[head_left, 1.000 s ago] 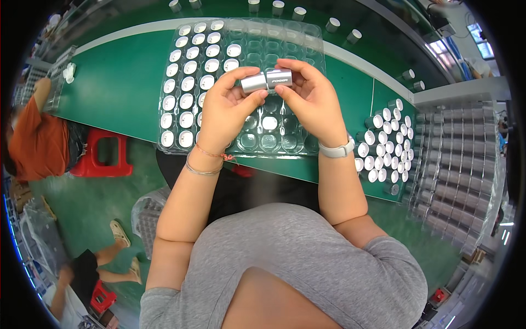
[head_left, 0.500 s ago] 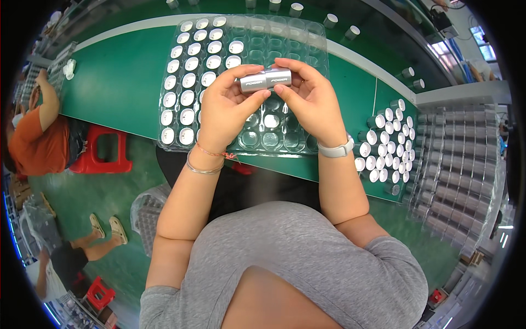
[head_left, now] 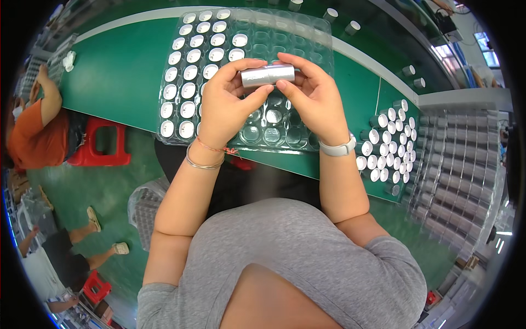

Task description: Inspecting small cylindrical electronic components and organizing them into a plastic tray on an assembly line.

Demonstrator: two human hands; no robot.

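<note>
Over a clear plastic tray (head_left: 285, 36), my left hand (head_left: 223, 104) and my right hand (head_left: 319, 103) hold two short silver cylinders end to end. The left cylinder (head_left: 254, 78) is pinched between my left thumb and fingers. My right thumb and fingers grip the right cylinder (head_left: 282, 73). Their ends meet in the middle; whether they are joined I cannot tell. Beneath my hands, the tray's left columns hold several white-ended cylinders (head_left: 188, 109). Its right part shows unfilled round pockets, partly hidden by my hands.
A cluster of white-ended silver cylinders (head_left: 390, 147) stands on the green table (head_left: 115, 82) at the right. Beyond it lean stacked clear trays (head_left: 452, 175). More cylinders (head_left: 353, 27) line the far ledge. A seated person in orange (head_left: 41, 131) is at the left, beside a red stool (head_left: 104, 142).
The cylinders have turned a little in my fingers, their printed marks now fainter. Both hands stay almost in place. At the lower left, a walking person's feet have moved apart.
</note>
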